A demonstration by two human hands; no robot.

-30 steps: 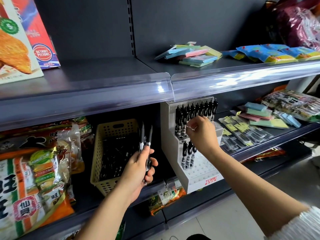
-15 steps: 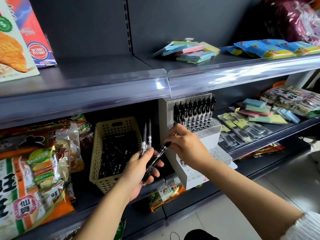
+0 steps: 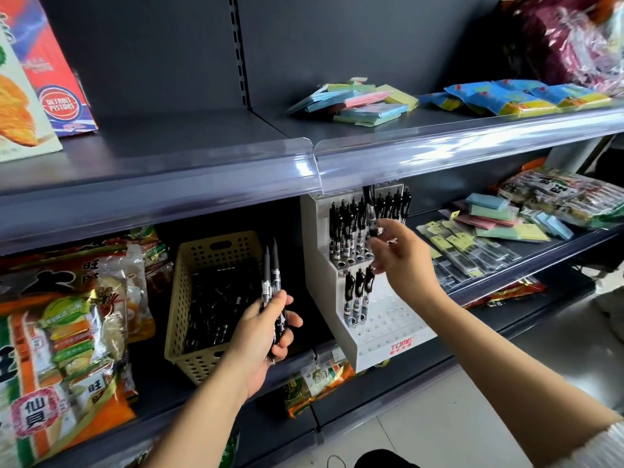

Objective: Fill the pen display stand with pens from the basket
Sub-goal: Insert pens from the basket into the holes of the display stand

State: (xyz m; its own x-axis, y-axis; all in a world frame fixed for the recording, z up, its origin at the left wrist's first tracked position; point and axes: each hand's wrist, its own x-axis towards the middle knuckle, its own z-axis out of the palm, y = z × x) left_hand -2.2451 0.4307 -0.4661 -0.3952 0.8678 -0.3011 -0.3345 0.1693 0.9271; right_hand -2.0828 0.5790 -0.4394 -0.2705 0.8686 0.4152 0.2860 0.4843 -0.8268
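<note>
The basket [image 3: 179, 292], cream and perforated, stands just left of the left hand's fingers. It holds a loose heap of black pens [image 3: 216, 298] lying every way. The stand [image 3: 388, 322], white and stepped, is right of those fingers and straight ahead of the right hand's fingertips. Its upper tier carries a row [image 3: 347, 224] of pens standing upright, clips up. Its lower tier holds three pens [image 3: 358, 295] at the left end, just below the right hand's lower fingers, with bare holes to their right.

The right hand [image 3: 401, 261] pinches one pen [image 3: 371, 214] near its lower end between thumb and forefinger. The pen's long axis is close to vertical. It rises from the fingertips in among the upper row, and its top reaches up under the shelf lip [image 3: 439, 157]. It is blurred, so I cannot tell which end is up. The other fingers curl loosely beneath the pinch. The back of the hand faces the camera, and the forearm comes up from the lower right.

The left hand [image 3: 266, 336] grips two pens [image 3: 271, 275] side by side, fingers wrapped round their lower halves. They stand upright with their narrow tips pointing up above the fingers, in front of the basket's right wall. The forearm rises from the bottom centre.
</note>
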